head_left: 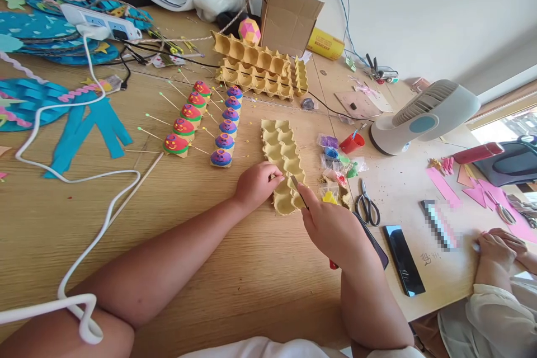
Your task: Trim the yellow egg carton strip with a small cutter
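Note:
On the table in front of me lies a yellowish egg carton strip (286,151) with two rows of cups, pointing away from me. My left hand (260,182) is closed at its left side, thumb and fingers pinching the carton's edge. Gripped in my right hand (331,226) is a knife (294,181); its blade tip rests at the carton's near cups, and a red handle end shows below my palm. Most of the knife is hidden by the hand. Left of the carton stand a row of purple-blue painted carton caterpillars (224,141) and a row of red-green ones (183,126).
More egg cartons (255,70) lie at the back. Right of my hand are scissors (367,204), a phone (403,260), a red cup (351,142) and a white fan (423,117). A white cable (104,229) crosses the left side. Another person's hands (499,249) rest at far right.

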Tool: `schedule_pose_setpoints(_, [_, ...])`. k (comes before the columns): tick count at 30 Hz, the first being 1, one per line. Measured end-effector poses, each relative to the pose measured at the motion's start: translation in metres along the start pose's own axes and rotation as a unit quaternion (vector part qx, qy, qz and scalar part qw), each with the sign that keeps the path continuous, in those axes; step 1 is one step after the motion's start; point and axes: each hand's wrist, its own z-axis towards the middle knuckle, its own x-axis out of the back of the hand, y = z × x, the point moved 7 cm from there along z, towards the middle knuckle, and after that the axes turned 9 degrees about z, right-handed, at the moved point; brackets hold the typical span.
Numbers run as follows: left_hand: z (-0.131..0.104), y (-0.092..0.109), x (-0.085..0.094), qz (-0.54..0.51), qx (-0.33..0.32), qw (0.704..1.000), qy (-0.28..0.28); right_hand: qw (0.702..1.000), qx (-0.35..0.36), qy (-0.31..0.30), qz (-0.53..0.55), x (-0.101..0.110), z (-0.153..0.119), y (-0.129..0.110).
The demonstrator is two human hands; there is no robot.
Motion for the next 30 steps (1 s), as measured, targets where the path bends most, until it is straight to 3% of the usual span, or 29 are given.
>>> schedule_pose_setpoints(30, [0.0,0.001,0.0,0.006,-0.004,1.0,-0.002,0.999,-0.016,0.032,-0.007,-0.022,0.024,-0.01])
